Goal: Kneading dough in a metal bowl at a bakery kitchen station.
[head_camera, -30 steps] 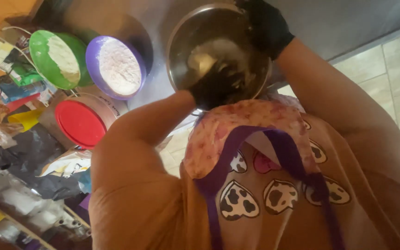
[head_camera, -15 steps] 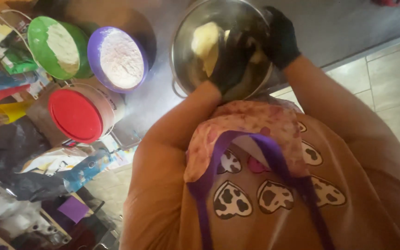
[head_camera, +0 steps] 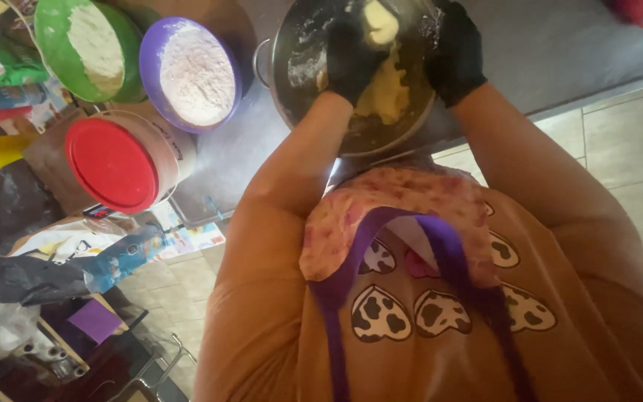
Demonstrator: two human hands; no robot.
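Nearby, purple flour bowl (head_camera: 191,73), green bowl (head_camera: 87,46), red-lidded jar (head_camera: 117,164) beside metal bowl (head_camera: 299,82).

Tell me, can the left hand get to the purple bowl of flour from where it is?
Probably yes. The left hand is in the metal bowl on the dough, and the purple bowl sits right beside it with nothing in between.

Dough (head_camera: 385,93) in metal bowl (head_camera: 299,52) on counter (head_camera: 530,52); two flour bowls (head_camera: 195,74) left, lidded tub (head_camera: 113,164) before them
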